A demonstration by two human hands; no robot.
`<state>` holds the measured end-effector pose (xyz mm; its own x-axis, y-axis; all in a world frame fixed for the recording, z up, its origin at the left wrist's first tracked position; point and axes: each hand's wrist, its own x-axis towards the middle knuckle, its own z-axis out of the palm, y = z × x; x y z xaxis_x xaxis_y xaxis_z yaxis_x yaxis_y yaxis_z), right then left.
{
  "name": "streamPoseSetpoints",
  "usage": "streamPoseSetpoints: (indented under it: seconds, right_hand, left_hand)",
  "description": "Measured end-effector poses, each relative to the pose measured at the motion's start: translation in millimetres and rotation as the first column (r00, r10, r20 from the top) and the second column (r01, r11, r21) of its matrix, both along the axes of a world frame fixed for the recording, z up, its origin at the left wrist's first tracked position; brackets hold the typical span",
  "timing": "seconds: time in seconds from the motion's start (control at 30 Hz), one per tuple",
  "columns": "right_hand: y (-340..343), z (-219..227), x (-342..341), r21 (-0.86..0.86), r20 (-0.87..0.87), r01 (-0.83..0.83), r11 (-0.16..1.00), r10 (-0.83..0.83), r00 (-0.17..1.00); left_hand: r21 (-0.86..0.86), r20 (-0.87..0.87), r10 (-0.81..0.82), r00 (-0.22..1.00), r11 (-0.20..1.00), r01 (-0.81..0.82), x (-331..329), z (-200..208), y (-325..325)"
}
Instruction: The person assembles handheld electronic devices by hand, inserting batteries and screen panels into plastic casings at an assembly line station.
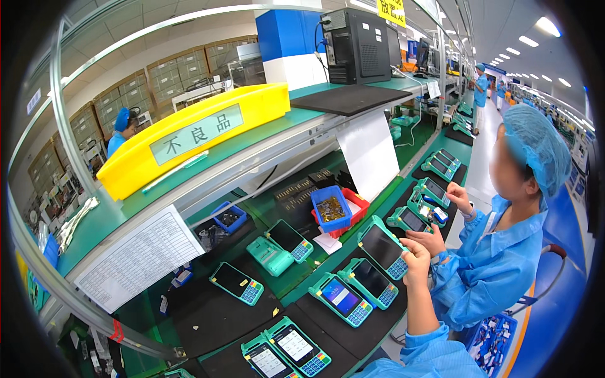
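My right hand reaches in from the lower right in a blue sleeve. Its fingers are closed on the right edge of a green handheld payment terminal, tilted up, with a dark screen and coloured keys. My left hand is out of view. Just below the held terminal, a second payment terminal with a dark screen lies on the black mat, beside another terminal with a lit blue-purple screen. Nearer me, two more terminals show white screens. To the left lie a terminal and a face-down one.
A co-worker in a blue coat sits at the right, hands near more terminals on the line. Small parts fill a blue bin beside a red bin. Above the bench runs a shelf with a yellow tray and a hanging paper sheet.
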<state>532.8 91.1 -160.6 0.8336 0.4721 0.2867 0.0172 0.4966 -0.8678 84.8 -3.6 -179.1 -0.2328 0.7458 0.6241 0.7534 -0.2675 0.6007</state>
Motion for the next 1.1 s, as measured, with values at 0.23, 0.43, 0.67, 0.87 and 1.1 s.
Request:
streamPoseSetpoints:
  seconds: [0.23,0.43,0.67,0.87,1.1]
  right_hand:
    - [-12,66,-109,0.231,0.138,-0.368,0.901,0.344,0.929]
    - [-31,103,-211,0.042,0.794,-0.523,0.851,0.289,0.534]
    - [-43,80,-283,-0.02,0.973,-0.671,0.741,0.167,0.156]
    - [-57,92,-278,0.058,0.954,-0.65,0.758,0.149,0.259]
    - [-47,121,-287,-0.325,0.915,-0.572,0.753,0.403,0.01]
  left_hand:
    - [-0.026,0.741,-0.401,0.538,0.784,0.62,-16,25,27]
    - [0.358,0.804,-0.578,-0.142,0.28,0.891,22,53,54]
    - [0.313,0.928,-0.354,-0.112,0.582,0.751,30,94,47]
    - [0.386,0.896,-0.42,-0.142,0.58,0.718,13,88,48]
    - [0.324,0.879,-0.477,-0.015,0.575,0.751,7,82,42]
